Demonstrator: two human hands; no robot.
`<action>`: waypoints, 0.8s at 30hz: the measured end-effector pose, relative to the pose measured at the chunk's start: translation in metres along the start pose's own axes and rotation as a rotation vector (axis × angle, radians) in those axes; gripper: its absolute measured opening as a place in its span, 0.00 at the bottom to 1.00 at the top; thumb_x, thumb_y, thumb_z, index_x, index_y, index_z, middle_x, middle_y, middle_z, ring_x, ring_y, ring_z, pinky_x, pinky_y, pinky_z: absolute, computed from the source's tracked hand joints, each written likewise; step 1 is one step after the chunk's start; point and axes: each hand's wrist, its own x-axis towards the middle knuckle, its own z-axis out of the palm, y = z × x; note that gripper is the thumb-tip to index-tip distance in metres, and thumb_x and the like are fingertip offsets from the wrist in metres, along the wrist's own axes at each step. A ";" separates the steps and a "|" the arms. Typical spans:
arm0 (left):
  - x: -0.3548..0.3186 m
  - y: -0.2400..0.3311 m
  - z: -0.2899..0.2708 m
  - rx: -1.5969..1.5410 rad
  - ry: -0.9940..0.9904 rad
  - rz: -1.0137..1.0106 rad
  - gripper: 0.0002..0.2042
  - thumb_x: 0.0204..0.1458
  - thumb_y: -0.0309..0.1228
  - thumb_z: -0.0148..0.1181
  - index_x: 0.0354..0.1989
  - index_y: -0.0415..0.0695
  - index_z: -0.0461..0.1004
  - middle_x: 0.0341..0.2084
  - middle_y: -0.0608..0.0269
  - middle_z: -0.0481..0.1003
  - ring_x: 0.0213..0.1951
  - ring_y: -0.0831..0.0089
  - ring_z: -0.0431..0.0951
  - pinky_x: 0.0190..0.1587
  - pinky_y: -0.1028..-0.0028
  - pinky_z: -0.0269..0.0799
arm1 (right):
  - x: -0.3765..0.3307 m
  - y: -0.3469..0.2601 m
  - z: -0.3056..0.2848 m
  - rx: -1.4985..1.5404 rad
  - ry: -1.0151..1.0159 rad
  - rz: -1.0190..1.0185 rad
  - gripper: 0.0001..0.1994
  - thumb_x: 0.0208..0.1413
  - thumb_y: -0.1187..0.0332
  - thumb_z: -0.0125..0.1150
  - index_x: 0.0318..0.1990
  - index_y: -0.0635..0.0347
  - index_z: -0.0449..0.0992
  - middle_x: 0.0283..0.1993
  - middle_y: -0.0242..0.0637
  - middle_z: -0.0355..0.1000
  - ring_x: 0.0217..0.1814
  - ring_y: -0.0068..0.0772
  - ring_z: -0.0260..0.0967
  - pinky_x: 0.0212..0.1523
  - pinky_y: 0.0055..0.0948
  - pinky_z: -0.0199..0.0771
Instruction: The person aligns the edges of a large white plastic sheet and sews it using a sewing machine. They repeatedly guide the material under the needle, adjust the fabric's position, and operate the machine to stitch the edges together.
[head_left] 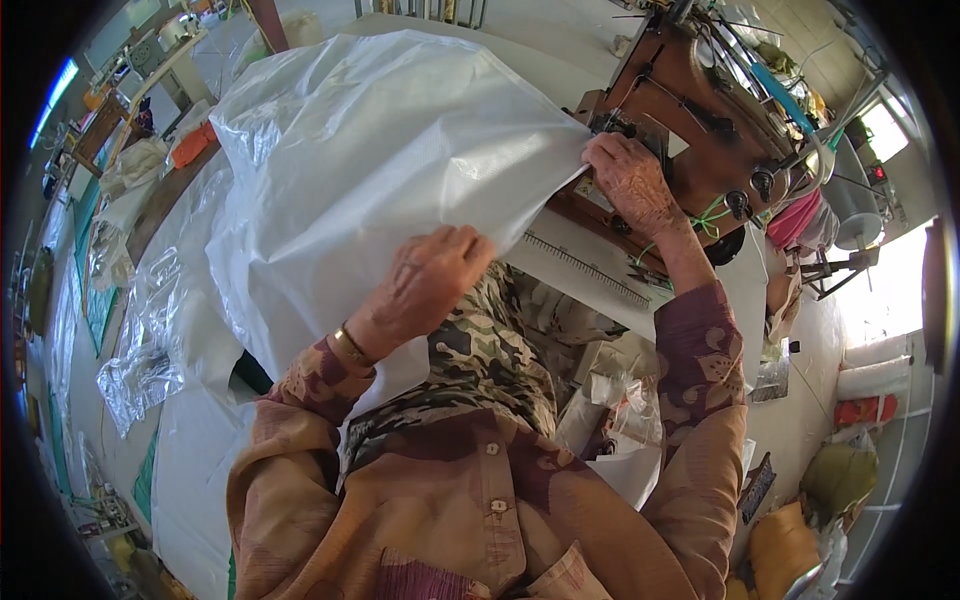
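Observation:
A large sheet of white, slightly see-through plastic (370, 150) spreads over the work surface and hangs down toward my lap. My left hand (430, 275) is closed on its near edge, with the fingers curled under. At the sheet's right corner, my right hand (632, 180) pinches the edge close beside the working part of a brown sewing machine (700, 90). Between the two hands the edge runs fairly straight and taut. The fingertips of my right hand are partly hidden against the machine.
A ruler strip (590, 270) lies along the table's near edge, below the machine. Clear plastic film (150, 330) lies heaped at the left, near an orange item (193, 145). A thread cone or roller (855, 190) stands at the right. Bags (840, 475) sit on the lower right.

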 end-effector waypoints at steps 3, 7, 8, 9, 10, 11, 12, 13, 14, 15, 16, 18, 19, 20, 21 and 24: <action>-0.010 0.010 0.039 -0.080 -0.014 0.072 0.07 0.52 0.26 0.59 0.39 0.40 0.71 0.30 0.58 0.73 0.35 0.62 0.79 0.36 0.62 0.76 | 0.001 0.000 -0.001 -0.003 0.039 -0.029 0.07 0.50 0.72 0.58 0.38 0.55 0.70 0.40 0.36 0.69 0.47 0.40 0.72 0.49 0.39 0.75; -0.015 0.010 0.059 -0.180 0.068 0.031 0.15 0.50 0.24 0.60 0.47 0.40 0.71 0.28 0.59 0.74 0.32 0.63 0.79 0.34 0.63 0.76 | 0.002 -0.001 -0.005 -0.031 -0.032 -0.029 0.07 0.50 0.72 0.57 0.38 0.55 0.70 0.40 0.36 0.70 0.47 0.39 0.72 0.49 0.40 0.75; -0.018 0.012 0.061 -0.181 0.128 0.022 0.17 0.50 0.24 0.60 0.50 0.39 0.71 0.28 0.59 0.75 0.31 0.63 0.79 0.33 0.64 0.75 | 0.001 0.000 -0.006 -0.033 -0.039 -0.031 0.07 0.50 0.72 0.57 0.38 0.55 0.70 0.40 0.36 0.70 0.48 0.39 0.73 0.49 0.39 0.75; -0.020 0.013 0.062 -0.175 0.186 0.015 0.20 0.49 0.23 0.60 0.54 0.39 0.71 0.27 0.59 0.75 0.30 0.63 0.79 0.32 0.65 0.75 | 0.002 0.001 -0.005 -0.033 -0.039 -0.032 0.07 0.50 0.72 0.57 0.38 0.55 0.70 0.40 0.36 0.70 0.48 0.39 0.73 0.49 0.39 0.75; -0.022 0.014 0.062 -0.182 0.209 0.015 0.24 0.48 0.23 0.61 0.57 0.39 0.70 0.27 0.60 0.75 0.29 0.64 0.79 0.31 0.65 0.75 | 0.002 0.002 -0.004 -0.027 -0.050 -0.032 0.07 0.50 0.72 0.57 0.38 0.56 0.70 0.41 0.36 0.70 0.48 0.39 0.73 0.50 0.40 0.75; -0.025 0.015 0.063 -0.189 0.232 0.015 0.27 0.47 0.22 0.61 0.61 0.39 0.69 0.26 0.61 0.74 0.29 0.64 0.79 0.30 0.66 0.74 | 0.002 0.004 -0.003 -0.021 -0.062 -0.031 0.08 0.50 0.72 0.57 0.39 0.56 0.70 0.41 0.36 0.70 0.48 0.40 0.73 0.50 0.40 0.75; -0.027 0.017 0.064 -0.197 0.258 0.014 0.31 0.46 0.22 0.61 0.64 0.38 0.68 0.26 0.62 0.74 0.28 0.65 0.78 0.29 0.67 0.74 | 0.003 0.005 -0.002 -0.016 -0.075 -0.033 0.08 0.51 0.72 0.57 0.39 0.56 0.70 0.41 0.37 0.70 0.48 0.40 0.73 0.50 0.40 0.75; -0.028 0.018 0.063 -0.199 0.240 0.019 0.33 0.45 0.21 0.61 0.66 0.39 0.66 0.26 0.62 0.74 0.28 0.65 0.78 0.29 0.67 0.74 | 0.003 0.006 -0.002 -0.030 -0.082 -0.041 0.08 0.51 0.72 0.57 0.40 0.56 0.70 0.42 0.37 0.70 0.48 0.41 0.73 0.50 0.40 0.75; -0.029 0.020 0.061 -0.201 0.222 0.023 0.35 0.45 0.21 0.61 0.68 0.39 0.65 0.27 0.62 0.74 0.28 0.66 0.78 0.29 0.67 0.73 | 0.004 0.006 -0.003 -0.045 -0.089 -0.049 0.08 0.51 0.72 0.57 0.40 0.56 0.70 0.43 0.37 0.70 0.48 0.41 0.73 0.50 0.40 0.75; -0.031 0.022 0.058 -0.197 0.202 0.027 0.37 0.44 0.21 0.60 0.69 0.39 0.64 0.27 0.63 0.74 0.28 0.66 0.77 0.29 0.68 0.73 | 0.004 0.006 -0.003 -0.055 -0.090 -0.057 0.09 0.52 0.72 0.57 0.41 0.56 0.70 0.44 0.37 0.70 0.48 0.42 0.73 0.50 0.39 0.75; -0.032 0.024 0.055 -0.192 0.186 0.019 0.37 0.43 0.20 0.60 0.70 0.39 0.63 0.27 0.63 0.73 0.28 0.66 0.77 0.29 0.68 0.73 | 0.004 0.006 -0.004 -0.035 -0.110 -0.050 0.09 0.53 0.72 0.56 0.42 0.57 0.70 0.44 0.38 0.69 0.48 0.43 0.72 0.51 0.40 0.74; -0.033 0.029 0.051 -0.190 0.155 0.003 0.39 0.42 0.20 0.60 0.70 0.40 0.63 0.28 0.64 0.72 0.27 0.67 0.77 0.29 0.68 0.73 | 0.004 0.007 -0.007 0.003 -0.158 -0.036 0.09 0.57 0.72 0.54 0.45 0.57 0.70 0.46 0.39 0.68 0.50 0.45 0.70 0.53 0.41 0.72; -0.035 0.030 0.051 -0.197 0.137 -0.012 0.38 0.44 0.20 0.59 0.71 0.39 0.61 0.29 0.63 0.71 0.29 0.66 0.77 0.31 0.68 0.74 | 0.005 0.006 -0.007 0.003 -0.168 -0.023 0.09 0.57 0.73 0.54 0.45 0.58 0.70 0.46 0.40 0.68 0.50 0.45 0.70 0.53 0.41 0.72; -0.037 0.032 0.051 -0.203 0.119 -0.027 0.38 0.45 0.21 0.58 0.71 0.38 0.59 0.31 0.62 0.70 0.30 0.65 0.77 0.33 0.67 0.75 | 0.007 0.005 -0.006 0.003 -0.178 -0.009 0.09 0.56 0.73 0.54 0.45 0.58 0.70 0.46 0.41 0.68 0.50 0.46 0.71 0.52 0.42 0.73; -0.038 0.033 0.051 -0.207 0.102 -0.040 0.38 0.46 0.22 0.58 0.72 0.37 0.58 0.32 0.61 0.69 0.32 0.65 0.77 0.34 0.67 0.75 | 0.008 0.005 -0.005 0.001 -0.186 0.005 0.10 0.56 0.73 0.54 0.46 0.58 0.69 0.46 0.41 0.68 0.50 0.47 0.71 0.52 0.42 0.73; -0.039 0.037 0.051 -0.224 0.051 -0.067 0.40 0.45 0.21 0.59 0.72 0.35 0.56 0.33 0.58 0.67 0.34 0.64 0.76 0.34 0.67 0.75 | 0.007 0.009 -0.003 0.017 -0.174 0.004 0.11 0.56 0.74 0.54 0.47 0.59 0.69 0.46 0.43 0.69 0.50 0.49 0.72 0.51 0.43 0.74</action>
